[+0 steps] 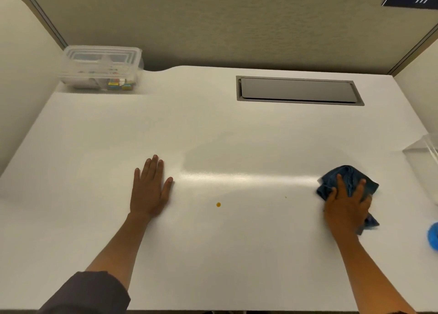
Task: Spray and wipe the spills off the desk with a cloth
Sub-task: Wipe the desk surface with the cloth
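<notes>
The white desk (213, 129) has a small orange-yellow spot (218, 204) near its front middle and a tiny dark speck (285, 197) to the right of it. My left hand (149, 190) lies flat on the desk, palm down, left of the spot, holding nothing. My right hand (347, 207) presses on a crumpled dark blue cloth (348, 178) at the right side of the desk, fingers spread over it. A wet sheen runs across the desk between my hands.
A clear plastic box (102, 67) with small coloured items stands at the back left. A grey cable hatch (298, 91) is set into the desk at the back right. A clear container (426, 152) and a blue round object (433, 235) sit at the right edge. Partition walls enclose the desk.
</notes>
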Demonstrator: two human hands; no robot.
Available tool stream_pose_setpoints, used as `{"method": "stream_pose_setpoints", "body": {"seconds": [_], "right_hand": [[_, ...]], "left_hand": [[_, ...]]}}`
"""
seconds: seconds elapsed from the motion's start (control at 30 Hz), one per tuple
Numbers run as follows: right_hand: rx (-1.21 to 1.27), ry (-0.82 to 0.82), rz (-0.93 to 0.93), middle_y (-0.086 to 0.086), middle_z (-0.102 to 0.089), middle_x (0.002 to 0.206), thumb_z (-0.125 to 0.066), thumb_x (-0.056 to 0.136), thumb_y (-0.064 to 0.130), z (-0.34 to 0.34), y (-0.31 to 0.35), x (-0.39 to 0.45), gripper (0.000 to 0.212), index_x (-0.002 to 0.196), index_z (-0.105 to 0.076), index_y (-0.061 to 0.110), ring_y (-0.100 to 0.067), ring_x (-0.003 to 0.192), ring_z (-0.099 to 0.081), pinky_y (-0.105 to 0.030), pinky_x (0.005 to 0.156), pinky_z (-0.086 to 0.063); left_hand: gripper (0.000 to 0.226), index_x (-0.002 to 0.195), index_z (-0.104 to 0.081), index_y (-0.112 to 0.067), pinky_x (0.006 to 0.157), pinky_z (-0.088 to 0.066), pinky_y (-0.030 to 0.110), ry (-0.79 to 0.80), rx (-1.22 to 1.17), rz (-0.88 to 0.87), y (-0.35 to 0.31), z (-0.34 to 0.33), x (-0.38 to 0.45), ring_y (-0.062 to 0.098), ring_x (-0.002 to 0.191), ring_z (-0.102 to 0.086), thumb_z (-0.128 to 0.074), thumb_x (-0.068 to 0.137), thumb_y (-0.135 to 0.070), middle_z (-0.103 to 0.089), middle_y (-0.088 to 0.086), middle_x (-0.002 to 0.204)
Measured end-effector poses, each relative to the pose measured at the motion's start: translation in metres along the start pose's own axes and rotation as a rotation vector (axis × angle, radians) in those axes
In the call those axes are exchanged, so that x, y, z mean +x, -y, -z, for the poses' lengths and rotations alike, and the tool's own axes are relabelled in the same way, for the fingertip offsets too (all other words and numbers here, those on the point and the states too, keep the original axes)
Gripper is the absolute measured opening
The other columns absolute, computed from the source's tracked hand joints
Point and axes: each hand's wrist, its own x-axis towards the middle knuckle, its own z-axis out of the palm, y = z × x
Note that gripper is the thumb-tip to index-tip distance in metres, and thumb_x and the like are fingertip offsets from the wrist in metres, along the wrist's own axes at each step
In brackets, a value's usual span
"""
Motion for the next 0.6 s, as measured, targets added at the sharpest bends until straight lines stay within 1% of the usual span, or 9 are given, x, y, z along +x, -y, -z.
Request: {"method": "stream_pose_setpoints", "body": {"seconds": [0.07,0.13,0.23,0.37,0.43,0.53,0.6], "right_hand": [[-0.006,0.023,-0.002,-0.011,-0.007,0.164,-0.034,0.102,0.037,-0.002,0.015,-0.007,0.048,0.149,-0.030,0.038,-0.047,0.144,-0.012,-0.058,0.117,-0.016],[-0.014,0.041,0.051,-0.012,-0.007,0.164,-0.037,0.102,0.034,-0.007,0.036,-0.021,0.048,0.150,-0.032,0.035,-0.048,0.144,-0.013,-0.057,0.118,-0.016],[-0.016,0.043,0.221,-0.014,-0.016,0.162,-0.048,0.099,0.029,-0.018,0.081,-0.060,0.047,0.146,-0.042,0.031,-0.051,0.141,-0.021,-0.057,0.115,-0.021],[0.009,0.053,0.496,-0.013,-0.028,0.158,-0.061,0.092,0.027,-0.033,0.149,-0.132,0.049,0.140,-0.050,0.033,-0.051,0.137,-0.032,-0.055,0.112,-0.031],[0.035,0.093,0.623,-0.011,-0.028,0.158,-0.063,0.090,0.029,-0.041,0.177,-0.173,0.053,0.140,-0.049,0.037,-0.049,0.139,-0.031,-0.055,0.110,-0.033],[0.084,0.169,0.742,-0.005,-0.026,0.160,-0.062,0.090,0.035,-0.049,0.199,-0.229,0.053,0.140,-0.045,0.043,-0.044,0.143,-0.027,-0.056,0.111,-0.033],[0.090,0.215,0.813,-0.004,-0.025,0.161,-0.070,0.084,0.038,-0.053,0.205,-0.257,0.064,0.140,-0.041,0.044,-0.043,0.144,-0.026,-0.057,0.111,-0.033]], "left_hand": [[0.071,0.155,-0.018,-0.015,0.124,-0.005,0.046,-0.004,-0.009,0.004,0.000,0.000,-0.001,0.017,0.154,-0.005,-0.020,0.096,-0.054,-0.009,0.002,0.166],[0.071,0.155,-0.018,-0.015,0.124,-0.005,0.047,-0.003,-0.018,0.002,0.000,-0.001,-0.001,0.016,0.154,-0.005,-0.020,0.097,-0.055,-0.009,0.002,0.166],[0.071,0.155,-0.018,-0.015,0.124,-0.004,0.046,-0.002,-0.018,0.001,-0.001,0.000,-0.001,0.017,0.154,-0.005,-0.019,0.096,-0.054,-0.010,0.002,0.167],[0.071,0.155,-0.018,-0.015,0.124,-0.001,0.046,-0.004,-0.019,0.013,-0.003,0.001,-0.003,0.016,0.154,-0.004,-0.020,0.097,-0.054,-0.009,0.003,0.167],[0.070,0.155,-0.020,-0.013,0.124,-0.001,0.047,-0.012,-0.028,0.024,-0.004,0.003,-0.004,0.018,0.154,-0.005,-0.022,0.097,-0.051,-0.011,0.005,0.166],[0.070,0.154,-0.023,-0.009,0.124,-0.004,0.048,-0.030,-0.053,0.036,-0.007,0.007,-0.005,0.022,0.154,-0.009,-0.024,0.096,-0.049,-0.014,0.008,0.165],[0.071,0.154,-0.022,-0.008,0.125,-0.006,0.048,-0.031,-0.067,0.038,-0.008,0.008,-0.004,0.023,0.153,-0.010,-0.024,0.096,-0.049,-0.015,0.009,0.165]]}}
